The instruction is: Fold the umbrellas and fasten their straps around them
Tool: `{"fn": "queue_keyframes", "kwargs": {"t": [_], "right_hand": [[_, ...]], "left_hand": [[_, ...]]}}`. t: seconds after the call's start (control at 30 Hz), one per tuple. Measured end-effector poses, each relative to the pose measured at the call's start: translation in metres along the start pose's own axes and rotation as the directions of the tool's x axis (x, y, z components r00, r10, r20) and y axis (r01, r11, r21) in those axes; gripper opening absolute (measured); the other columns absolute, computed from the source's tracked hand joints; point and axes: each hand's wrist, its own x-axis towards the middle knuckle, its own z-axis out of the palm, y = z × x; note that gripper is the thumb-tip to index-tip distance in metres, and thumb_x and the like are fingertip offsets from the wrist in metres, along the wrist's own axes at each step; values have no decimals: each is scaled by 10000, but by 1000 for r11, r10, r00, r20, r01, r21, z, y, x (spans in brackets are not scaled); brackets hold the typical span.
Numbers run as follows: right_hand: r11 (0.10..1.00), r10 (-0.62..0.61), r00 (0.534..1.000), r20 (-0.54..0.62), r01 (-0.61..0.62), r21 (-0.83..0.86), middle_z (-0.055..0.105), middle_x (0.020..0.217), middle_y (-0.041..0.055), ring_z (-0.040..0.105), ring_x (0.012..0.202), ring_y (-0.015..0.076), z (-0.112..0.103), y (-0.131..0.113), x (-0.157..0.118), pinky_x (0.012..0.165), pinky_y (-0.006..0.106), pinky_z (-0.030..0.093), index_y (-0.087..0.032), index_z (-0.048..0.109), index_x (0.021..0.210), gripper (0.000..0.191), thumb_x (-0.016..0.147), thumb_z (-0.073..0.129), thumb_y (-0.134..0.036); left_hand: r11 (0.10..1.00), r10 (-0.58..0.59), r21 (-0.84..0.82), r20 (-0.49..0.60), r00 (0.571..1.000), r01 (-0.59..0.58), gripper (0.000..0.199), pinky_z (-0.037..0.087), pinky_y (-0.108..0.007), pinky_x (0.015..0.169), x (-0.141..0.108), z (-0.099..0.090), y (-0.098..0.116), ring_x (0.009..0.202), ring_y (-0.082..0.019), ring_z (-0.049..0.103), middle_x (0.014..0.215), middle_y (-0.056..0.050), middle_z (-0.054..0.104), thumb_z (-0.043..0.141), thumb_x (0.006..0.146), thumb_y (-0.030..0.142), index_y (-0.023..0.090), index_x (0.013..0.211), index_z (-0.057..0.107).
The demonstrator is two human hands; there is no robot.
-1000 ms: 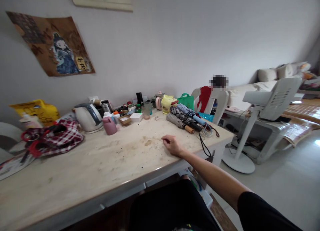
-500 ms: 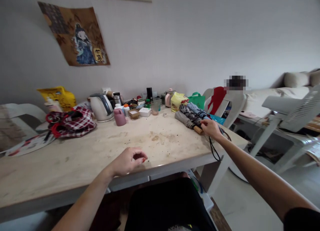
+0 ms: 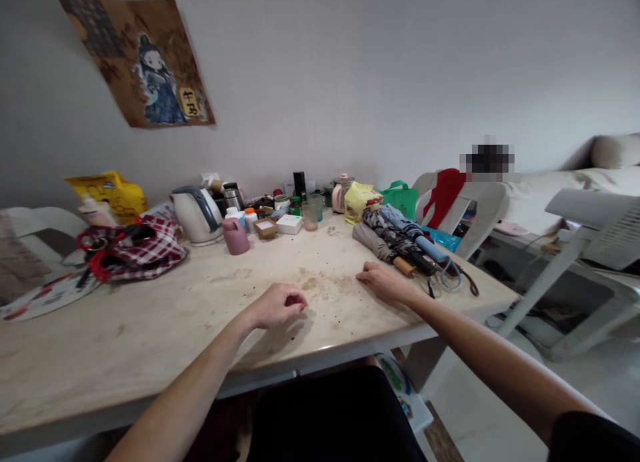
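Observation:
My left hand (image 3: pixel 281 305) hovers low over the front middle of the pale table (image 3: pixel 200 315), fingers curled together around something I cannot make out. My right hand (image 3: pixel 383 281) is at the tabletop, fingers bent and pressed together, just left of the folded umbrellas; whether it pinches anything is hidden. Side by side on the right of the table lie a grey umbrella (image 3: pixel 373 241) with a wooden handle, a black patterned umbrella (image 3: pixel 395 232) and a light blue umbrella (image 3: pixel 415 232). Their straps hang toward the table's right edge. Small dark specks and brown stains mark the surface between my hands.
Along the back stand a white kettle (image 3: pixel 196 215), a pink cup (image 3: pixel 235 237), a white box (image 3: pixel 290 224), a clear cup (image 3: pixel 311 217) and a yellow bag (image 3: pixel 361 203). A checkered cloth bag (image 3: pixel 150 249) lies left. A person in red (image 3: pixel 444 192) sits beyond the right end.
My right hand has left the umbrella handles and moved left and down to the tabletop. My left hand has shifted slightly right and up. The umbrellas' handles now show side by side.

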Motion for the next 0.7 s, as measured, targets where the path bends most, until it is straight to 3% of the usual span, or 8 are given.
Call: {"fn": "queue_keyframes", "kwargs": {"t": [0.13, 0.2, 0.27, 0.33, 0.43, 0.53, 0.7], "right_hand": [[993, 105, 993, -52, -108, -43, 648, 901, 77, 595, 779, 166, -7, 20, -9, 659, 247, 358, -171, 735, 810, 204, 829, 541, -109], [980, 182, 977, -112, -189, -57, 645, 943, 87, 601, 800, 177, -14, 31, -14, 665, 255, 367, -168, 734, 887, 225, 840, 518, -131], [964, 244, 955, -167, -258, -64, 638, 957, 98, 600, 809, 191, -21, 43, -20, 672, 267, 379, -161, 729, 920, 250, 858, 487, -164], [948, 293, 925, -241, -315, -56, 635, 958, 111, 600, 836, 207, -27, 53, -24, 696, 282, 397, -150, 730, 911, 265, 863, 473, -190], [929, 332, 869, -368, -368, -30, 640, 957, 119, 601, 870, 231, -31, 62, -26, 723, 303, 419, -145, 738, 911, 258, 844, 508, -242], [944, 291, 854, -432, -330, -15, 647, 929, 112, 602, 865, 239, -29, 64, -24, 714, 315, 429, -156, 737, 885, 255, 837, 505, -251], [964, 253, 857, -448, -265, 36, 654, 912, 100, 607, 799, 215, -26, 60, -20, 725, 315, 444, -156, 726, 870, 243, 822, 499, -227]], "left_hand": [[999, -32, 0, 95, 995, 33, 200, 457, -264, 728, -13, -2, -14, 775, -167, 594, 888, -43, 647, 630, 729, 265, 159, 886, 695], [997, -25, 73, 141, 990, 15, 302, 454, -280, 778, -18, -1, -21, 862, -187, 579, 984, -42, 601, 742, 641, 300, 184, 913, 682], [987, -29, 163, 134, 991, 6, 391, 446, -294, 817, -19, 0, -27, 935, -208, 557, 1050, -37, 561, 805, 584, 342, 208, 922, 660], [968, -58, 247, 86, 995, 35, 332, 443, -299, 802, -13, 1, -31, 914, -209, 556, 1014, -35, 554, 788, 630, 380, 204, 869, 639], [899, -112, 416, -84, 990, 137, 160, 438, -318, 788, 10, 2, -31, 842, -207, 570, 933, -57, 564, 613, 823, 336, 180, 838, 646], [848, -52, 511, -185, 981, 141, 287, 431, -332, 866, 43, 7, -17, 915, -218, 586, 996, -92, 581, 430, 916, 215, 177, 1051, 680], [830, 103, 549, 22, 994, -98, 522, 426, -359, 908, 101, 39, 18, 1016, -251, 533, 1162, -109, 543, 408, 886, 132, 278, 1373, 528]]}}
